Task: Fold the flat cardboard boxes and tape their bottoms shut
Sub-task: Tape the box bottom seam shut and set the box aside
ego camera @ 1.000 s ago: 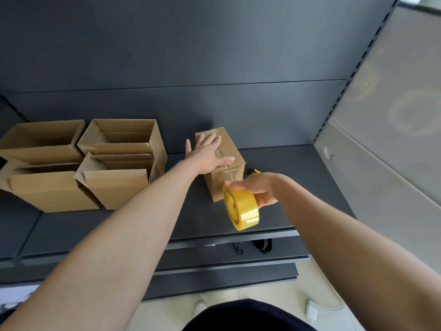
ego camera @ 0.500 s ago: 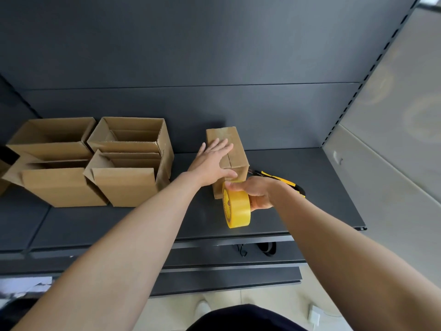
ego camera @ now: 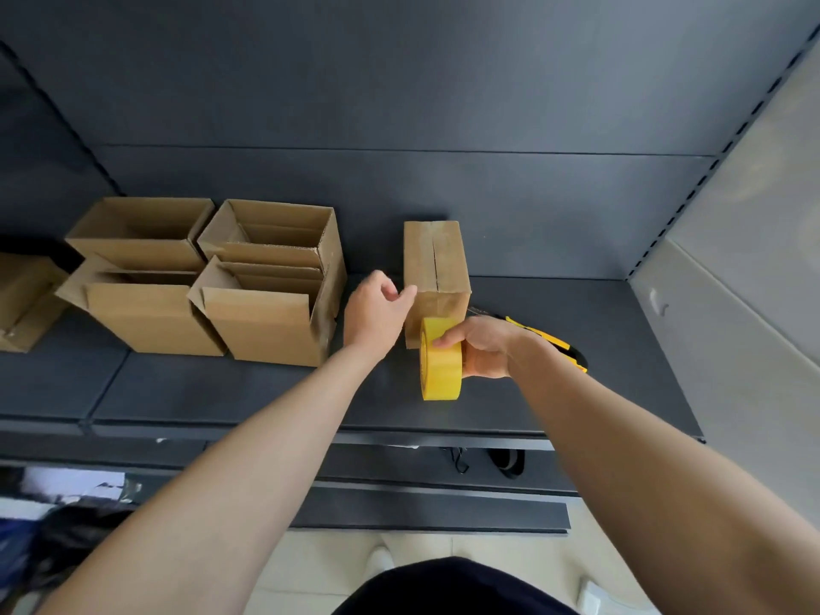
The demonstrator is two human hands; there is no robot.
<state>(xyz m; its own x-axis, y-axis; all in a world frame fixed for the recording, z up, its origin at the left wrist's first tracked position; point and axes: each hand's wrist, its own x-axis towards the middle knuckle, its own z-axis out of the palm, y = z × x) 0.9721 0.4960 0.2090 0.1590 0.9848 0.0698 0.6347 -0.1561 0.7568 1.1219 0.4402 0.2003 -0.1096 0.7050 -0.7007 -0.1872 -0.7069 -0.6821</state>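
1. Cardboard, plain and brown, made up the small closed box (ego camera: 437,259), which stood on the dark shelf (ego camera: 577,392) near the back panel. Its flap seam faced up and ran away from the camera.
2. The left hand (ego camera: 375,310) was just beside the box's left side. Its fingers were loosely curled and close together, and one fingertip reached the box's upper left edge. I could not tell whether it pressed there or only brushed the cardboard.
3. The right hand (ego camera: 481,348) gripped the yellow tape roll (ego camera: 439,361). The thumb curled over the top of the rim, and the other fingers wrapped round from the right, mostly hidden behind the roll.
4. The roll stood on edge in front of the box's near face, and its top overlapped the lower part of that face. Whether its bottom rested on the shelf was unclear.
5. A yellow and black utility knife (ego camera: 550,341) lay on the shelf to the right of the box, partly hidden by the right wrist.
6. Four open-topped boxes (ego camera: 266,321) stood to the left in a tight two-by-two cluster with their flaps up, the nearest one close to the left hand.
7. One more brown box (ego camera: 22,299) was cut off by the left edge of the view.
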